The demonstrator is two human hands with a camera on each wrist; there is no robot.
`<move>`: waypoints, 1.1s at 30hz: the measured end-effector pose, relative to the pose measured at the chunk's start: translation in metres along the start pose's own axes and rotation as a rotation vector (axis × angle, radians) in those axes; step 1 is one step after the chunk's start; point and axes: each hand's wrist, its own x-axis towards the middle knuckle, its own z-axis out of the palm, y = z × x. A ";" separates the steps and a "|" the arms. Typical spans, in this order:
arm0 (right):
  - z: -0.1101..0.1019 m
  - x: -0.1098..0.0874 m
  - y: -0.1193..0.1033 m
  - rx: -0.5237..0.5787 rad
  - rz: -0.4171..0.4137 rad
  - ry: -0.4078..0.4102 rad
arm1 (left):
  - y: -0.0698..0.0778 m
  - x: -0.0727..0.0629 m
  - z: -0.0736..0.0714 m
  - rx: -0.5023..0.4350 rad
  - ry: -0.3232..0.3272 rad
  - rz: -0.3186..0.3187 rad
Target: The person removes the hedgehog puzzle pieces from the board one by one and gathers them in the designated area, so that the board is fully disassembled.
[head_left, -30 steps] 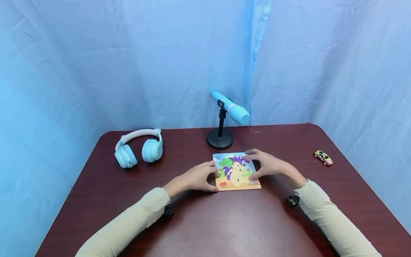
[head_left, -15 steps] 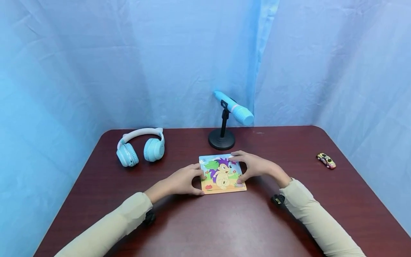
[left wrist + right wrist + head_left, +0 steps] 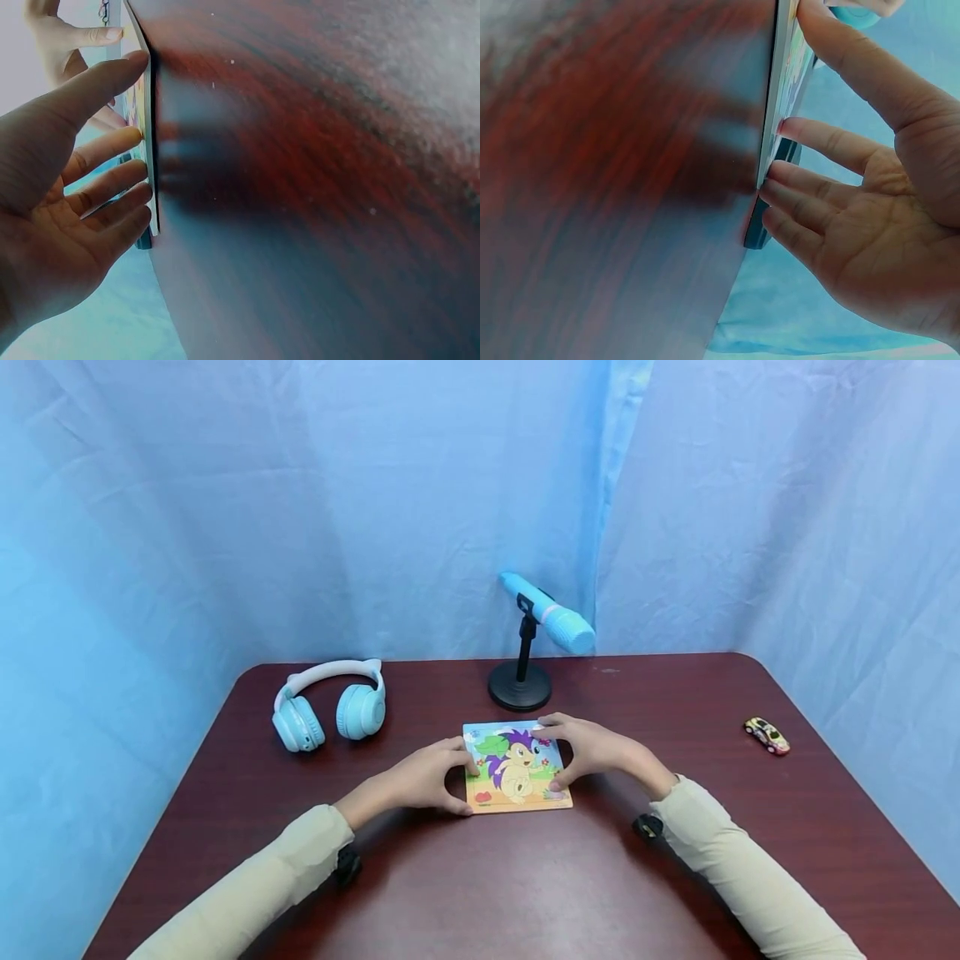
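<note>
A thin square board (image 3: 517, 772) printed with a cartoon hedgehog lies flat on the dark wooden table (image 3: 480, 877). At its left side is my left hand (image 3: 412, 777), thumb by the near left corner and fingertips along the edge. My right hand (image 3: 600, 752) touches the right side, its thumb over the printed face and its fingers toward the far right corner. The left wrist view shows the left fingers (image 3: 105, 180) extended against the board's edge (image 3: 152, 150). Long, spread fingers (image 3: 817, 142) of the right hand meet the board's edge (image 3: 776, 97) in the right wrist view.
Behind the board stands a blue microphone (image 3: 547, 614) on a black round-based stand (image 3: 519, 685). Light blue cat-ear headphones (image 3: 330, 706) lie at the back left. A small colourful toy car (image 3: 767, 737) sits at the right. Pale blue curtains (image 3: 420, 510) enclose the table.
Both hands and the board between them have moved left across the table, mostly in the first half second. Since then they have stayed nearly still. The head view has shifted slightly.
</note>
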 end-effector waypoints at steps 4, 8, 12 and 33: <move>0.001 0.001 0.000 -0.007 0.009 -0.003 | -0.001 0.003 -0.002 -0.035 -0.004 -0.029; 0.002 0.000 0.003 -0.011 0.011 0.000 | -0.001 0.008 -0.003 -0.049 -0.012 -0.042; 0.003 -0.001 0.005 -0.006 0.004 0.002 | -0.002 0.010 -0.003 -0.046 -0.017 -0.051; -0.002 -0.003 -0.006 -0.054 0.038 -0.029 | -0.017 0.042 -0.007 -0.052 0.147 -0.182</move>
